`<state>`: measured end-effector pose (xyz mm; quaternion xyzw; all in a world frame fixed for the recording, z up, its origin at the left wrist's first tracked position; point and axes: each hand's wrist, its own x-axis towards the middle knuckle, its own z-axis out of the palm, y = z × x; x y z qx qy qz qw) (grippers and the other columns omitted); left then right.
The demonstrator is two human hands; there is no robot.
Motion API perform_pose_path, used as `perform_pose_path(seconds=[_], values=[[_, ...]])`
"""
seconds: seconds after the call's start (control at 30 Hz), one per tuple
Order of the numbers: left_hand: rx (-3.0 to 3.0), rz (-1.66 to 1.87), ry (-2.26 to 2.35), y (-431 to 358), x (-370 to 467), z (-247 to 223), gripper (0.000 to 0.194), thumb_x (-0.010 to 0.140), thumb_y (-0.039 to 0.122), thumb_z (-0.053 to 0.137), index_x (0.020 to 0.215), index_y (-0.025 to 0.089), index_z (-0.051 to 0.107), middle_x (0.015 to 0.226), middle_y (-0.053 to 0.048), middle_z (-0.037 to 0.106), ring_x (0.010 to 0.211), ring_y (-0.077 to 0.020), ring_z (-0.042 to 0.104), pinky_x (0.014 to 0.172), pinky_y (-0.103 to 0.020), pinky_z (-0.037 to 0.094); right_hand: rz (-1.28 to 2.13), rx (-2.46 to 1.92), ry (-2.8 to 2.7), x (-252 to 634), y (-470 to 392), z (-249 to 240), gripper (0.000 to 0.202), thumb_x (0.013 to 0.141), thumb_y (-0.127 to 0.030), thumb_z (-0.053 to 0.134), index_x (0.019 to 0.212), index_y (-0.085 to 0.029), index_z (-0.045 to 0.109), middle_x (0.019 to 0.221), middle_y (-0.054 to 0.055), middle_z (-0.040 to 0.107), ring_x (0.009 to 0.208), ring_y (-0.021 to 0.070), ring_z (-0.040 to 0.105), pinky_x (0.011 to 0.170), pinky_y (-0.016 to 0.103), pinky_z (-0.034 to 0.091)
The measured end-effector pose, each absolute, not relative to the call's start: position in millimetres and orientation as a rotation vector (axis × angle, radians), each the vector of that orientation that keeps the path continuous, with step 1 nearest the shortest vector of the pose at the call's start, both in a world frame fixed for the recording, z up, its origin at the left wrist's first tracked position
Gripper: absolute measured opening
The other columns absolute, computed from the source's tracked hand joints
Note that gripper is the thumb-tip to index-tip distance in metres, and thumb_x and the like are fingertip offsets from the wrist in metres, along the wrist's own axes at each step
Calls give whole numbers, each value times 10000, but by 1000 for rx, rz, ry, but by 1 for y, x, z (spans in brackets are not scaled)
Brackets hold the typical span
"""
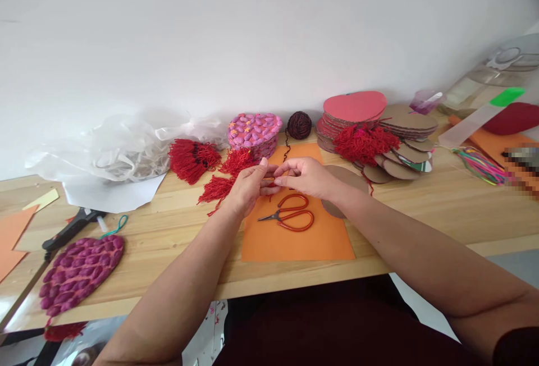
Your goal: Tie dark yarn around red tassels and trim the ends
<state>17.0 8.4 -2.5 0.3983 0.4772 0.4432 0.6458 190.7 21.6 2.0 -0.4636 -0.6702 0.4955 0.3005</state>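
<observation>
My left hand [247,191] and my right hand [306,178] meet fingertip to fingertip above an orange sheet of paper [295,248]. Both are closed in a pinch on a thin strand of yarn, mostly hidden by the fingers. A dark red-black yarn ball [299,125] lies behind them, its loose yarn [287,150] trailing down toward my right hand. Red yarn tassels [217,189] lie just left of my left hand. On the paper below my hands rest red-handled scissors [295,217], blades pointing left. A round cardboard piece [351,183] sits partly under my right forearm.
Stacked pink and brown cardboard shapes [355,106] stand at the back right, with a red tassel bundle [366,142] before them. At left are a plastic bag [122,147], a glue gun [73,228] and a purple-studded heart [82,270]. Colored cords [480,165] lie right.
</observation>
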Motion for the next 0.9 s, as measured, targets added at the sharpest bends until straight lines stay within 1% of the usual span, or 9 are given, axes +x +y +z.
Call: perform_pose_path(seconds=[0.07, 0.1, 0.2, 0.27, 0.33, 0.43, 0.57, 0.7, 0.9], values=[[929, 999, 1078, 8, 17, -4, 512, 809, 591, 698, 927, 93, 720, 952, -163, 747, 854, -236, 740, 710, -307, 618, 1185, -1251, -1870, 189, 20, 0, 309, 743, -362, 776, 968, -153, 737, 648, -28, 588, 542, 81, 445, 499, 220, 310], [939, 992, 1071, 8, 17, -5, 495, 812, 579, 697, 925, 97, 723, 946, -158, 749, 859, -235, 737, 710, -302, 618, 1132, -1266, -1894, 188, 19, -1, 310, 737, -369, 778, 960, -155, 751, 641, -26, 586, 547, 84, 443, 506, 225, 304], [930, 987, 1060, 8, 18, -7, 370, 825, 465, 692, 887, 102, 729, 911, -145, 750, 839, -226, 731, 729, -318, 622, 1044, -1309, -1912, 186, 18, -3, 193, 772, -335, 720, 837, -158, 757, 573, -34, 541, 520, 81, 404, 499, 235, 263], [898, 996, 1079, 8, 19, -6, 237, 800, 327, 680, 845, 100, 727, 857, -130, 745, 784, -214, 729, 741, -341, 625, 1081, -1312, -1851, 185, 19, -4, 160, 787, -310, 681, 783, -158, 731, 547, -41, 517, 501, 78, 381, 485, 233, 245], [886, 992, 1110, 8, 19, -5, 136, 726, 192, 665, 804, 98, 725, 782, -108, 735, 729, -200, 724, 749, -346, 623, 1190, -1299, -1745, 185, 20, -4, 144, 790, -298, 667, 784, -157, 698, 561, -38, 540, 490, 76, 389, 470, 223, 250], [915, 975, 1112, 8, 19, -2, 156, 636, 109, 664, 777, 101, 729, 715, -85, 726, 701, -187, 721, 752, -322, 610, 1364, -1249, -1581, 184, 21, -4, 89, 785, -250, 661, 792, -163, 640, 592, -29, 585, 487, 73, 436, 456, 204, 293], [936, 991, 1069, 7, 17, -3, 192, 619, 177, 759, 796, 104, 743, 730, -80, 744, 696, -171, 719, 736, -288, 594, 1456, -1201, -1477, 183, 20, 0, 83, 803, -227, 654, 794, -175, 589, 580, -40, 579, 468, 68, 451, 434, 187, 316], [1027, 974, 1070, 8, 15, -10, 291, 606, 290, 862, 804, 109, 748, 768, -82, 763, 735, -161, 725, 740, -261, 581, 1453, -1240, -1474, 184, 20, 3, 83, 806, -192, 651, 770, -170, 579, 585, -36, 588, 451, 59, 442, 419, 180, 318], [1125, 977, 1156, 6, 15, -15, 317, 614, 357, 877, 781, 127, 736, 776, -72, 772, 705, -158, 725, 710, -263, 584, 1414, -1264, -1588, 187, 22, 3, 75, 825, -171, 630, 763, -162, 589, 596, -29, 599, 459, 55, 440, 415, 174, 308]])
